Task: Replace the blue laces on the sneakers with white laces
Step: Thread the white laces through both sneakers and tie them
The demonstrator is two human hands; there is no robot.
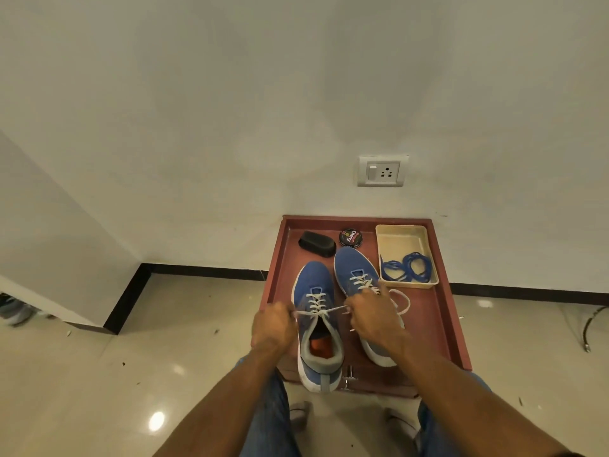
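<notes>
head view: single wide-angle frame, looking down at a low red worktop [443,324] against a white wall
left sneaker [316,328]: blue knit, white sole, heel hangs slightly over the worktop's near edge; white lace [317,303] already crossed through its eyelets; orange insole visible inside
left hand [272,328]: fist closed, pinching one end of that white lace, pulled out to the left of the shoe
right hand [374,316]: fingers closed on the other lace end, pulled out to the right; lace runs taut between both hands across the top eyelets
right sneaker [359,285]: just beside the left one, toe further back; also laced white; its rear half is hidden under the right hand; a loose white loop [403,301] lies on the worktop to its right
blue laces [407,267]: coiled in the near end of a beige tray [403,230] at the worktop's far right corner, well apart from both hands
shoe brush [317,244]: black, far left of worktop, beyond the left sneaker's toe
polish tin [351,238]: round, black, "Cherry" on lid, between brush and tray
wall socket [382,171]: on wall above worktop
floor [164,324]: glossy beige tile, black skirting
</notes>
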